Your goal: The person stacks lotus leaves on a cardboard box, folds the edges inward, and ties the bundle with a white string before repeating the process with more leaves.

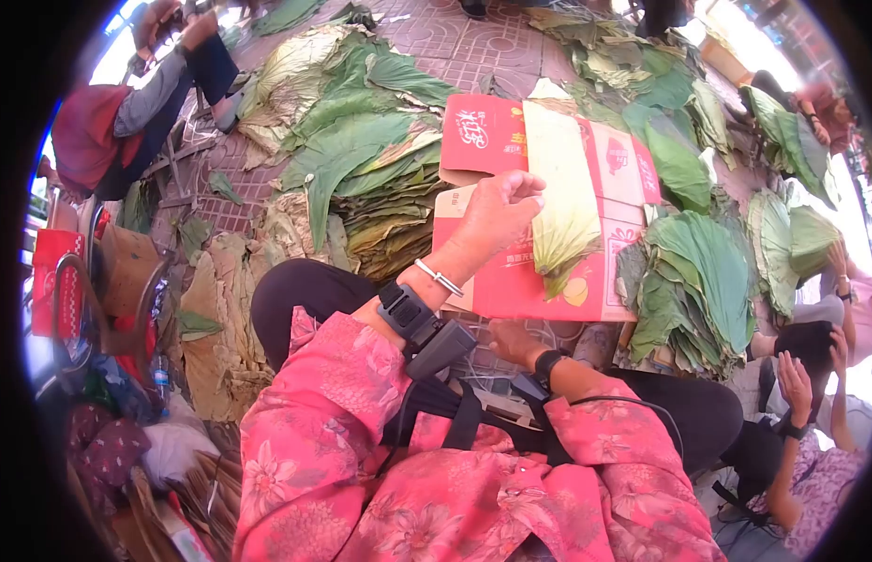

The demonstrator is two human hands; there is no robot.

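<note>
A flattened red cardboard box with white and gold print lies in front of my lap. Across it runs a pale yellow-green dried leaf, folded long, its darker tip towards me. My left hand is above the box at the leaf's left edge, fingers curled together. Whether anything is pinched in them is hidden. My right hand is low beside the box's near edge, close to my knees; its fingers do not show clearly. A stack of large green leaves stands right of the box.
Piles of green and yellowed leaves cover the paving ahead, with brown dry leaves at my left. A chair-like metal frame and bags stand far left. Other people sit around; a person's hands show at the right.
</note>
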